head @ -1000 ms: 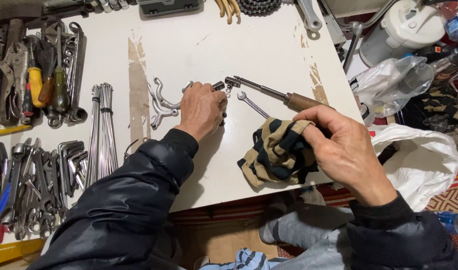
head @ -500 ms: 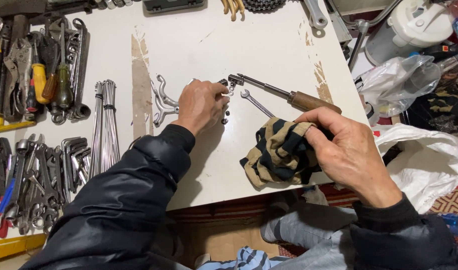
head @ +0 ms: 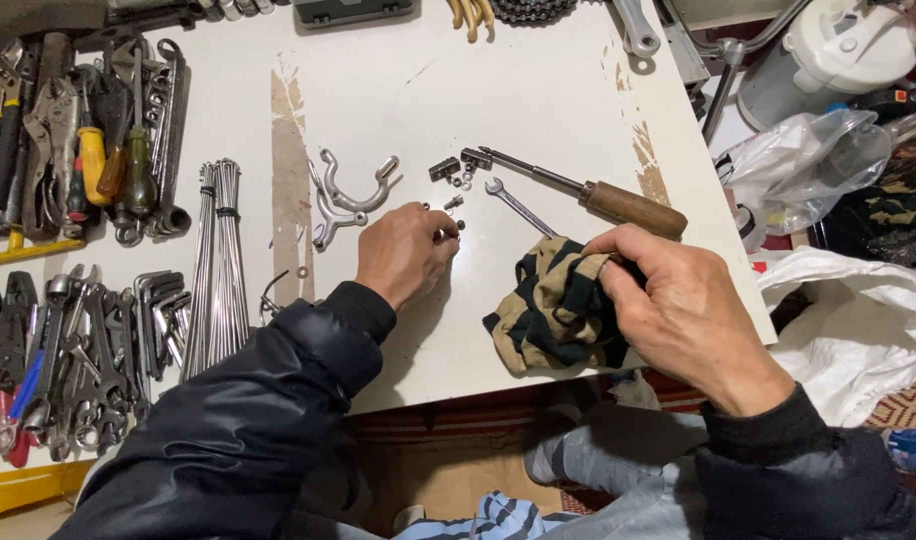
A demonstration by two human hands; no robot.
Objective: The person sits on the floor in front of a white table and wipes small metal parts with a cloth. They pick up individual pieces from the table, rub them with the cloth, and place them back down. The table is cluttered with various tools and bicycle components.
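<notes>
A crumpled clear plastic bag [head: 803, 170] is seen at the two o'clock edge of the view, and a white plastic bag [head: 858, 320] lies bunched at three o'clock, off the side of the white table [head: 398, 90]; no label on either can be made out. The tabletop is painted white, with bare brown strips where the coating is worn through.

A tan and dark striped cloth [head: 553, 310], soft and rumpled, is gripped by the right hand [head: 683, 310], whose fingers are curled into the fabric from its three o'clock side. The left hand [head: 406, 250] is held with fingertips pinched together over small metal bolts and nuts [head: 456, 205], which lie just at its one o'clock; whether one is actually held cannot be told. A curved bare-metal bracket [head: 350, 195] rests at the hand's eleven o'clock, just beside it. A slim open-ended wrench [head: 518, 205] and a wooden-handled tool [head: 598, 195] with a steel shaft lie between the two hands, toward twelve o'clock of the cloth. A bundle of thin steel spokes [head: 216, 260] is laid at nine o'clock, with spanners and pliers [head: 78, 350] beyond it.
</notes>
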